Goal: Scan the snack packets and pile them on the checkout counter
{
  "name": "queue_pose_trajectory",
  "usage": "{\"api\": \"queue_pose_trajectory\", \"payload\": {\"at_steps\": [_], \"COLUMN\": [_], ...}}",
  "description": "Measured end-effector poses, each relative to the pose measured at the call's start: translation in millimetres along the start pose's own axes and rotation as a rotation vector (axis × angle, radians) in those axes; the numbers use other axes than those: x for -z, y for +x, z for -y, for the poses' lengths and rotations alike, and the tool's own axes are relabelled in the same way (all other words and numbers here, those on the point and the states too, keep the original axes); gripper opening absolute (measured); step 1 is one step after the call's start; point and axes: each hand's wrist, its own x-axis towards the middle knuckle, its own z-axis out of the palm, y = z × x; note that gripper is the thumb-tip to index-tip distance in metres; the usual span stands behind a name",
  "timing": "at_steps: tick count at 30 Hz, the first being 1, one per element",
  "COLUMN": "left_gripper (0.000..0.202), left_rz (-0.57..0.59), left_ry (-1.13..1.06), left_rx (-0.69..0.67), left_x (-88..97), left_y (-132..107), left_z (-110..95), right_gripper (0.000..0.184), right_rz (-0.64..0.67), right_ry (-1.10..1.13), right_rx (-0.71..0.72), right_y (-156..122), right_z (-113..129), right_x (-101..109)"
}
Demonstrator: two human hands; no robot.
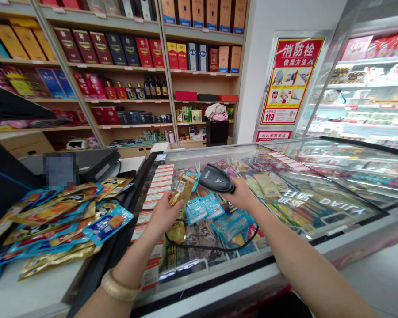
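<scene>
My left hand (168, 208) grips a gold snack packet (182, 190) by its lower end, its barcode side turned up. Closed round the handle of a black barcode scanner (216, 178) is my right hand (241, 194); the scanner's head points left toward the packet. A black cable (212, 248) loops from the scanner across the freezer's glass lid. Below the hands, several blue snack packets (196, 209) lie on the glass. A heap of blue and gold snack packets (53, 216) covers part of the white counter on the left.
The glass-topped chest freezer (318, 247) spans the middle and right, with packaged goods under the glass. Price labels (157, 185) run along its left side. A dark checkout machine (96, 161) stands at the left. Shelves of boxed bottles (126, 51) and a fire-hydrant sign (293, 81) are behind.
</scene>
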Motion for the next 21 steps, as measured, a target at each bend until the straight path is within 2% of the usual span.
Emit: {"api": "queue_pose_trajectory", "payload": {"at_steps": [3,6,21], "left_gripper": [0.032,0.029,0.028], "left_rz": [-0.061,-0.093,-0.093], "left_ry": [-0.089,-0.079,-0.044], "left_rx": [0.063,0.06,0.061], "left_x": [-0.8,-1.7,-2.8], "left_y": [1,1,3], "left_z": [1,0,2], "right_gripper": [0.019,0.02,0.023], "right_rz": [0.062,0.118,0.199], "right_ry": [0.011,0.023,-0.011], "right_rx": [0.032,0.055,0.042], "right_y": [-1,-2,-1], "right_z": [3,6,13], "right_x": [-2,-6,-8]}}
